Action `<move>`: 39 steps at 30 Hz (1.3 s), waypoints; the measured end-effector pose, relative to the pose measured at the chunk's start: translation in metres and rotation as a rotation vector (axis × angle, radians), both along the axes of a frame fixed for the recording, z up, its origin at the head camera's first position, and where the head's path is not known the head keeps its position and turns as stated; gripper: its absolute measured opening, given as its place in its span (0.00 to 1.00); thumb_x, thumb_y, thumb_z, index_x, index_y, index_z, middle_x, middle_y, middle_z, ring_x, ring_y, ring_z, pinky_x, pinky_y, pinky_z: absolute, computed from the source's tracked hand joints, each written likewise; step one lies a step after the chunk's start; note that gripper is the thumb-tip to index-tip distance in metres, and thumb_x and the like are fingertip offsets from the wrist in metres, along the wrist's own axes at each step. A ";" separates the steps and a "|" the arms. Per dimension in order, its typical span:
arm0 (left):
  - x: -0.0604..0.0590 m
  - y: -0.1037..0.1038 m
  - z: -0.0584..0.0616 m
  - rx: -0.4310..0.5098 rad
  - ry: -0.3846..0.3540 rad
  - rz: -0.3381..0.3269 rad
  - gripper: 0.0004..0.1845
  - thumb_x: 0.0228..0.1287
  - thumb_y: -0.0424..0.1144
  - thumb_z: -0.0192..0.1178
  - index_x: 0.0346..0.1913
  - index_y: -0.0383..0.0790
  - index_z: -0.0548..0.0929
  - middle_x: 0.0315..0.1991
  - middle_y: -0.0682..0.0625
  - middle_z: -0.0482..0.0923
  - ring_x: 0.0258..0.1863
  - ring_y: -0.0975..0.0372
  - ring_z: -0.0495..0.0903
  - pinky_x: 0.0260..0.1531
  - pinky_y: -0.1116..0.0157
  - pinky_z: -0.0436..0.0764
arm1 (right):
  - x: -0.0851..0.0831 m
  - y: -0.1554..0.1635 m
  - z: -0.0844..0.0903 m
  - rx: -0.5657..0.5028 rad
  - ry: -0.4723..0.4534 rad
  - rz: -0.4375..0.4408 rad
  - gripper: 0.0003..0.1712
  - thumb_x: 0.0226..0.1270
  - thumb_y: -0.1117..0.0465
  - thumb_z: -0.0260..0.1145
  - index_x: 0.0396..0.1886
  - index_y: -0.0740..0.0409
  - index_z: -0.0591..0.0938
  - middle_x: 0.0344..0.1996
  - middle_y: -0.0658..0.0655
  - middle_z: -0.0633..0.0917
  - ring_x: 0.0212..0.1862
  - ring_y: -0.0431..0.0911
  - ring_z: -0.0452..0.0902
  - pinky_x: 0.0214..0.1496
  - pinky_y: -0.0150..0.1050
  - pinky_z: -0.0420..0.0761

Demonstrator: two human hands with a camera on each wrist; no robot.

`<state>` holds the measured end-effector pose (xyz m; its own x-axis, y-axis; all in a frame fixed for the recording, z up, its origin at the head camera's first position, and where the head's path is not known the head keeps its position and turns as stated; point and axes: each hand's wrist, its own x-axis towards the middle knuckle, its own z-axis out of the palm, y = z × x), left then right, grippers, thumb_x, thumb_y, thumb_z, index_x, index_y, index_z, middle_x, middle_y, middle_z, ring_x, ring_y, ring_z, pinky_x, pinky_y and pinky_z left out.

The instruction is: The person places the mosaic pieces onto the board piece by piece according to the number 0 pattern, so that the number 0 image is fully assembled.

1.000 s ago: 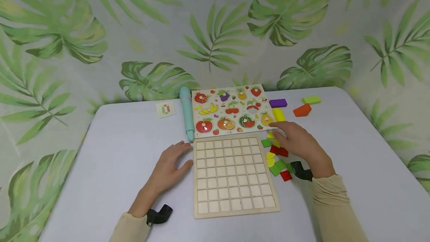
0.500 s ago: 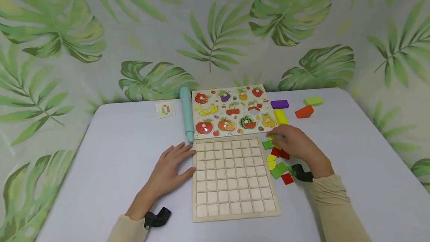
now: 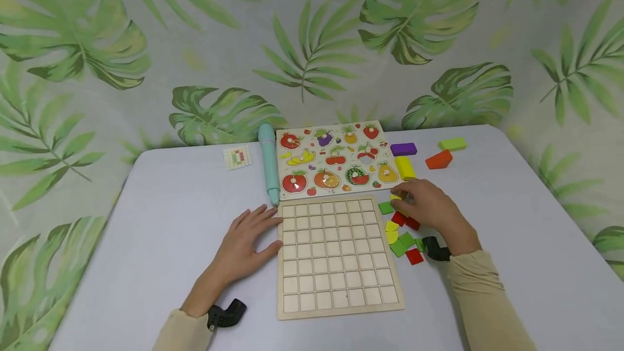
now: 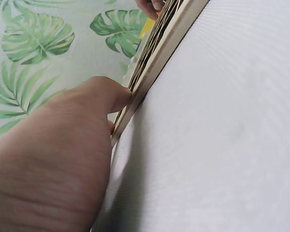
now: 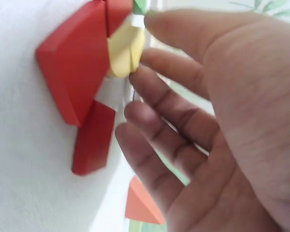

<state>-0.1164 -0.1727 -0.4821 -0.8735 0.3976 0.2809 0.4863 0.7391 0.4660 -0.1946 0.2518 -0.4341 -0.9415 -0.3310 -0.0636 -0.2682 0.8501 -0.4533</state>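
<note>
My left hand [image 3: 245, 248] lies with its fingers spread at the left edge of the wooden grid board [image 3: 341, 312]. In the left wrist view the thumb [image 4: 117, 99] touches the board's side [image 4: 152, 67]. Beyond the board's upper right corner, my right hand [image 3: 429, 207] has thumb and forefinger about a small yellow tile [image 3: 396, 197], which they seem to pinch. The right wrist view shows yellow tiles [image 5: 121, 53] close to the fingertips, partly covered. Red tiles [image 5: 75, 63] lie beside them. The right hand's other fingers are loosely bent.
Green tiles [image 3: 406, 240], a red tile [image 3: 415, 256] and yellow tiles [image 3: 392, 236] lie right of the board. Behind it stand a fruit puzzle [image 3: 336, 156], a teal pen-shaped tube [image 3: 269, 161] and a small pattern card [image 3: 237, 157]. Purple [image 3: 403, 149], yellow [image 3: 404, 167], orange [image 3: 439, 160] and lime blocks [image 3: 452, 144] sit back right.
The right hand has come down onto the yellow tile, its thumb and forefinger closing about it. The left hand has slid slightly, its fingers spreading against the board's edge.
</note>
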 end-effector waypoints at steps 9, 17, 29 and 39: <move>0.000 -0.001 -0.003 0.000 0.010 0.004 0.26 0.67 0.50 0.68 0.66 0.48 0.82 0.73 0.49 0.73 0.77 0.48 0.65 0.76 0.43 0.59 | 0.004 0.004 0.003 -0.047 -0.060 0.055 0.18 0.68 0.63 0.70 0.57 0.58 0.87 0.45 0.56 0.85 0.40 0.47 0.74 0.42 0.41 0.79; 0.001 -0.002 -0.002 -0.006 -0.025 0.012 0.25 0.68 0.51 0.66 0.66 0.50 0.81 0.73 0.50 0.73 0.78 0.51 0.63 0.78 0.45 0.57 | 0.004 0.004 0.002 -0.011 -0.088 0.021 0.22 0.68 0.60 0.71 0.61 0.59 0.85 0.45 0.57 0.84 0.42 0.48 0.75 0.44 0.42 0.80; 0.000 -0.002 -0.005 0.014 -0.029 0.008 0.25 0.69 0.51 0.66 0.67 0.51 0.81 0.73 0.52 0.73 0.78 0.52 0.63 0.78 0.46 0.57 | 0.006 0.003 0.002 0.007 -0.076 -0.052 0.23 0.65 0.54 0.76 0.54 0.62 0.85 0.39 0.55 0.84 0.43 0.49 0.76 0.49 0.48 0.82; 0.000 -0.001 -0.003 0.012 -0.023 0.005 0.25 0.69 0.51 0.66 0.66 0.50 0.81 0.74 0.51 0.72 0.78 0.52 0.63 0.78 0.46 0.57 | 0.009 -0.004 0.006 -0.021 -0.001 -0.078 0.24 0.66 0.51 0.74 0.56 0.61 0.85 0.49 0.62 0.86 0.51 0.57 0.80 0.56 0.59 0.82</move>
<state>-0.1167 -0.1740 -0.4848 -0.8818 0.3900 0.2652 0.4716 0.7358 0.4860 -0.1852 0.2480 -0.4278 -0.9645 -0.2575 -0.0580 -0.2009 0.8588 -0.4713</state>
